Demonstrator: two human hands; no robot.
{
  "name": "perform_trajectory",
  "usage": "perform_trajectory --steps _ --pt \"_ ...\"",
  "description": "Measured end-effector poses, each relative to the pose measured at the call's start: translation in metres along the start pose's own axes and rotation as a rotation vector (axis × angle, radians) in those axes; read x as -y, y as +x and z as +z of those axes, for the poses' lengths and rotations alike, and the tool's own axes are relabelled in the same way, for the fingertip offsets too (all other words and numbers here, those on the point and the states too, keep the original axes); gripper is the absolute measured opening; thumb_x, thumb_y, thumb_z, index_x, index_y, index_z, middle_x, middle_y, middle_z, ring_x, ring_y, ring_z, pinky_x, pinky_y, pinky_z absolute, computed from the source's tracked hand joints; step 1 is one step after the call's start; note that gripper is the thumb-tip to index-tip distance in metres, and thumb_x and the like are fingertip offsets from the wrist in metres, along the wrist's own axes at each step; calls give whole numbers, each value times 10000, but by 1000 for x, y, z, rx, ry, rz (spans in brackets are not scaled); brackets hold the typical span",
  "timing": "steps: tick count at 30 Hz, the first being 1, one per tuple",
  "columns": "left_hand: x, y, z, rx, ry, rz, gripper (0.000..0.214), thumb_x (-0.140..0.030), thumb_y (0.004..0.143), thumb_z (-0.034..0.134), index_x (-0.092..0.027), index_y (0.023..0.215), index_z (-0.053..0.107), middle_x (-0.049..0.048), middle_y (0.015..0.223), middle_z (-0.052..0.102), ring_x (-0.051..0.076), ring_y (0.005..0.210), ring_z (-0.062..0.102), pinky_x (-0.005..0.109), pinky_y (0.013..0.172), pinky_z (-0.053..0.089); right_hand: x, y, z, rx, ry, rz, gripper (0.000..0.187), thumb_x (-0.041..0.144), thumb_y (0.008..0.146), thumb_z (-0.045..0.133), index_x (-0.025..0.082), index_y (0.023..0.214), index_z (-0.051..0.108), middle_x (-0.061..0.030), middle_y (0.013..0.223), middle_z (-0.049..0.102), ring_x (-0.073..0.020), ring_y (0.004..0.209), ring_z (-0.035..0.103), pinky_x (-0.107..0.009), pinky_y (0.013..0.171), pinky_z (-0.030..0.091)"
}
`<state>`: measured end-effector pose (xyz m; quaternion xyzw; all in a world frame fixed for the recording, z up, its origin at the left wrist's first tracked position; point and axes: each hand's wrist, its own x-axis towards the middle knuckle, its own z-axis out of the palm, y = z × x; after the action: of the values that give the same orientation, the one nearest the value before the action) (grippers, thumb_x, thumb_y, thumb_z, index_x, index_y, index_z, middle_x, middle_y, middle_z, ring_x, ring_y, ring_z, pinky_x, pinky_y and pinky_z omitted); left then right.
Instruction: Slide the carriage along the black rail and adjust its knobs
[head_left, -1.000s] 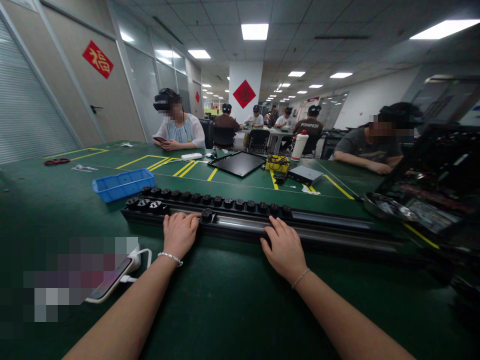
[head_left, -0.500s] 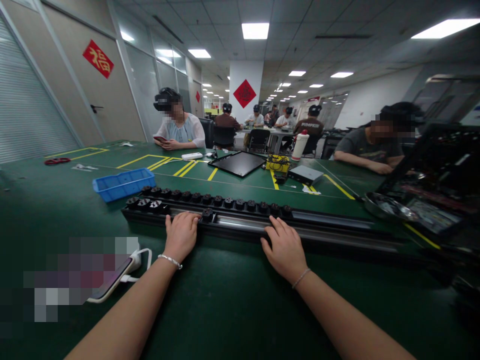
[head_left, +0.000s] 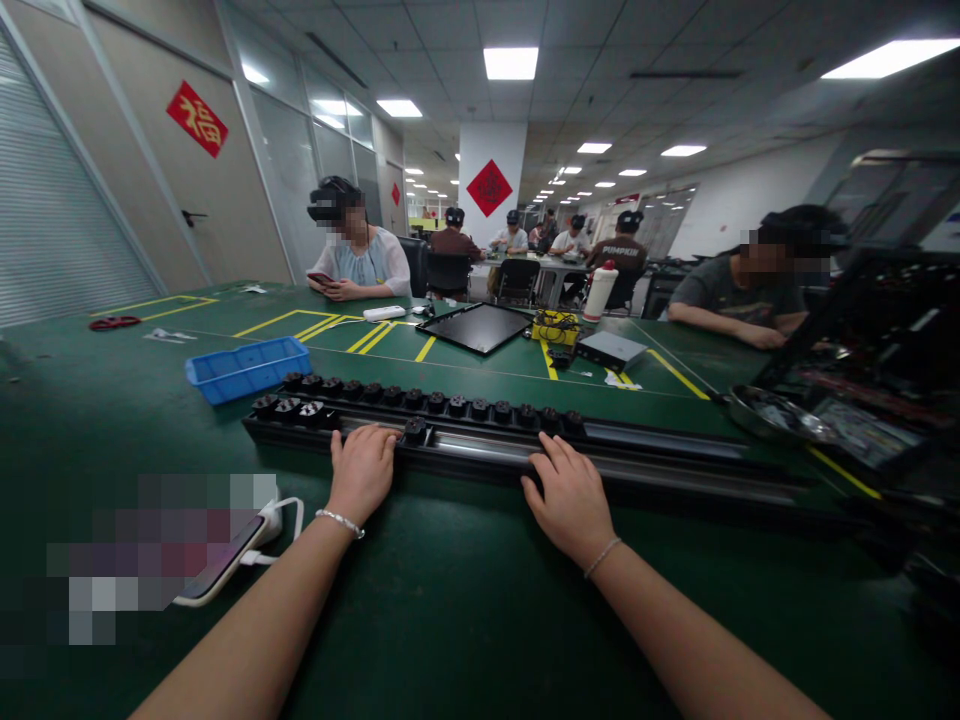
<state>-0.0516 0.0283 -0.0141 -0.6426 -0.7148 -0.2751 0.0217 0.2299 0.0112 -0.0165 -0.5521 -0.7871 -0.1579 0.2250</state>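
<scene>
Two long black tracks (head_left: 637,470) lie side by side across the green table, bearing small black blocks that look like power socket modules. My left hand (head_left: 361,468) rests on the near track with its fingers extended, the tips close beside a single socket module (head_left: 415,431); whether they touch it I cannot tell. Further right along the same track lies my right hand (head_left: 571,492), fingers loosely spread over its edge and thumb apart. At the near track's left end sit three more modules (head_left: 287,408). A row of several modules (head_left: 457,404) lines the far track.
A blue tray (head_left: 249,370) stands behind the tracks' left end, and a phone (head_left: 225,560) with a white cable lies left of my forearm. Beyond are a black panel (head_left: 480,328), a yellow box (head_left: 555,326), a bottle (head_left: 600,290) and a metal bowl (head_left: 780,415). Two people sit across the table.
</scene>
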Motion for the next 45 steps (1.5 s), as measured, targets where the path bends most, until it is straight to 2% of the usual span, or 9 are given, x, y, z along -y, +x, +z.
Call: perform_trajectory --steps 45 --pt "-2 1 -1 14 1 -1 351 -291 879 308 -276 946 651 30 1102 642 226 1115 476 573 1049 136 0 0 -1 4 -3 1 234 329 831 457 199 951 610 -104 1301 498 -257 1210 405 -406 948 330"
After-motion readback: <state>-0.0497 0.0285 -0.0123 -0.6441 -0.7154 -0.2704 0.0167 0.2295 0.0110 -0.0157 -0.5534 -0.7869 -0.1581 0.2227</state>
